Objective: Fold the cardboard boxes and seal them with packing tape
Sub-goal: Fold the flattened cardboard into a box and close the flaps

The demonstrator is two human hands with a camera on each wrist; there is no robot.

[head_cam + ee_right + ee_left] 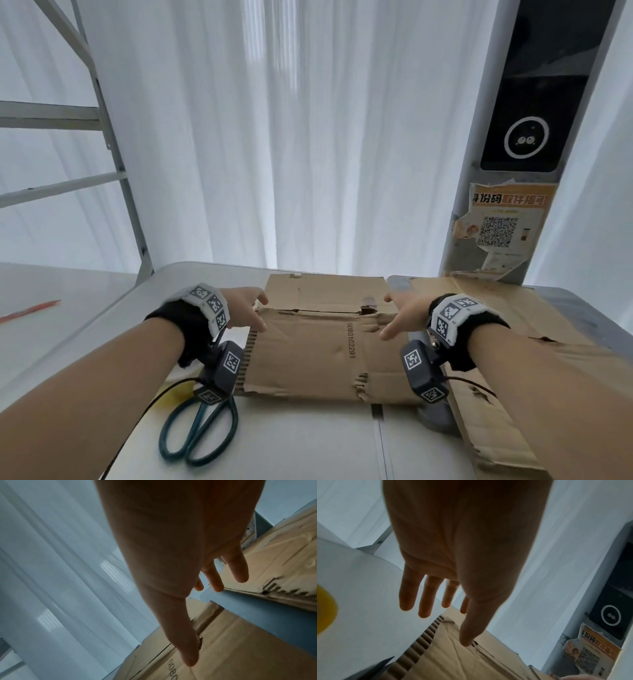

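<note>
Left hand and right hand spread, fingers straight, thumbs touching the cardboard box at either end of its far crease; nothing gripped. Flattened box lying mid-tabletop, long axis apparently running left to right, far flap pointing away toward the curtain. Probably the opening step: next, lifting the panels into a tube. Scissors near the left wrist, yellow tape roll beside, second cardboard sheet to the right.
</note>
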